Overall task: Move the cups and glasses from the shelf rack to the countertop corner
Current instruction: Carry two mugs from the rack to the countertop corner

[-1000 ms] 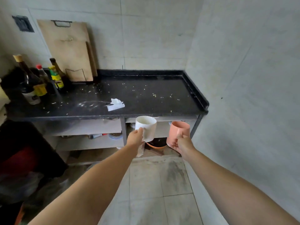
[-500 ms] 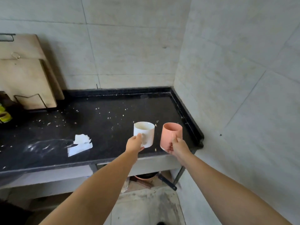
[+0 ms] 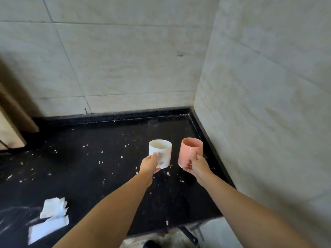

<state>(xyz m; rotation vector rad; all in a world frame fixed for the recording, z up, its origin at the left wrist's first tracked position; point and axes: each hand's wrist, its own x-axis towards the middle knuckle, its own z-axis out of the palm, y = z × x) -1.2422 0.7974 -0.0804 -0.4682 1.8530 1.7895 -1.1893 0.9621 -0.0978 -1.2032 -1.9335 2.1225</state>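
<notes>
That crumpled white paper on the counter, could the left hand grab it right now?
Probably not right away. The left hand is closed around the white cup, so it is occupied. The paper lies uncovered on the black countertop, nearer the person and off to the left, with nothing blocking it once the cup is set down.

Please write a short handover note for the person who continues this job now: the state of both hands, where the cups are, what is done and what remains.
Left hand: closed on the white cup, upright, held over the black countertop.
Right hand: closed on the pink cup, upright, nearer the right wall.
Done: both cups are off the shelf rack and above the counter.
Left: neither cup appears set down yet. Probably move both toward the back right corner and release them there. The rack is out of view, so I cannot tell whether more cups or glasses wait there.
Note: crumbs and torn paper lie on the counter.
</notes>
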